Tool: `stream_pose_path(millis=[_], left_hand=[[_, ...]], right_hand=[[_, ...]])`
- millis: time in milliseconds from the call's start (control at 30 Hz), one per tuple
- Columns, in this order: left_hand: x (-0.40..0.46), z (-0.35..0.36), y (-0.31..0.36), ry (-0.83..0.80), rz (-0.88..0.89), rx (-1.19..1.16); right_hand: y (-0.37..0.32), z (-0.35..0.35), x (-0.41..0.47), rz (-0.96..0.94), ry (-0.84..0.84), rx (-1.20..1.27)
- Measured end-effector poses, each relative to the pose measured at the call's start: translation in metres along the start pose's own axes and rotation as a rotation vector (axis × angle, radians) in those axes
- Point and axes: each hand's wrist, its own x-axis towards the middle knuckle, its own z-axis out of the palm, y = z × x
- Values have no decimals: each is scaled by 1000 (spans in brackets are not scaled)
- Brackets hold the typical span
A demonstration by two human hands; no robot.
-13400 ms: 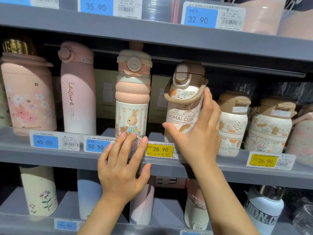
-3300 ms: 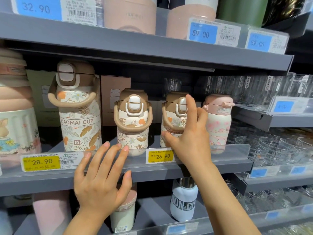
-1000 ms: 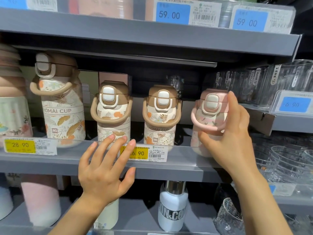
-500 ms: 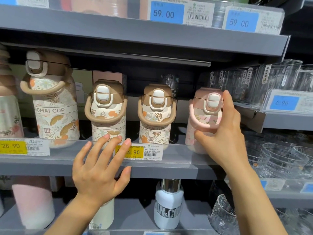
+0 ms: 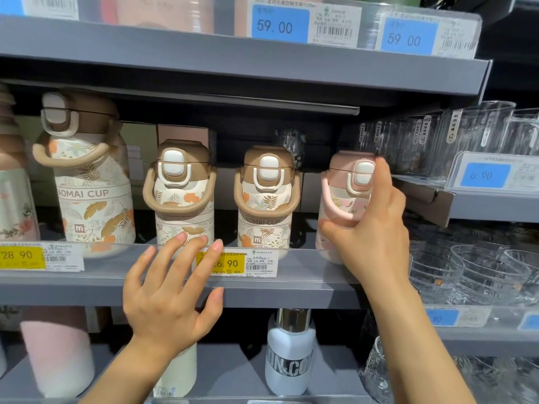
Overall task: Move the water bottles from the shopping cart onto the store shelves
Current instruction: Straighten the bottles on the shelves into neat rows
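The grey middle shelf [image 5: 291,293] carries a row of bottles behind a clear front rail. At its left edge stands part of a pink ribbed bottle [image 5: 11,199], cut off by the frame. Next comes one large brown-lidded bottle [image 5: 90,182] printed with leaves and the words XIAOMAI CUP. Then two small brown-lidded bottles of the same leaf print stand side by side, the left one [image 5: 182,196] and the right one [image 5: 267,199], each with a white latch and a brown loop handle hanging in front. At the shelf's right end stands one small pink bottle [image 5: 341,199], upright, with a pink lid, a white latch, a pink loop handle and a pale floral body.

The right hand [image 5: 376,231] grips this pink bottle, thumb low on its front, fingers curled round its right side up to the lid. The left hand [image 5: 172,293] lies flat with straight, spread fingers on the shelf's front rail, covering part of the yellow price tag [image 5: 230,262] reading 6.90. A second yellow tag [image 5: 20,256] at the left edge reads 28.90.
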Motion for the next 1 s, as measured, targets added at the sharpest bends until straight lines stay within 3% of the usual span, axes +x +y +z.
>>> stream_pose_path(millis=[167,233,300,367,467,567,800,1000], left_hand=[[0,-1,1,-8,-2,0],[1,-2,1,-14,-5,-2],[1,-2,1,-14,-11,1],[1,-2,1,-18,-16,6],[1,-2,0,-28,-12,9],[1,-3,0,-32,-13,11],[2,-3,1,-27,-17,13],[3,-3,1,-16,-14,11]], right_hand=[[-1,-1,0,14,16,-11],[-8,-1,-5,-17,126,-59],[-21,3,-15,-138,290,-99],[-40,11,-23,-295,339,-60],[-71,31,-18,-354,194,66],[-91,47,-12,-317,51,29],[-95,55,-12,-236,-25,-58],[-97,58,-14,-199,32,-93]])
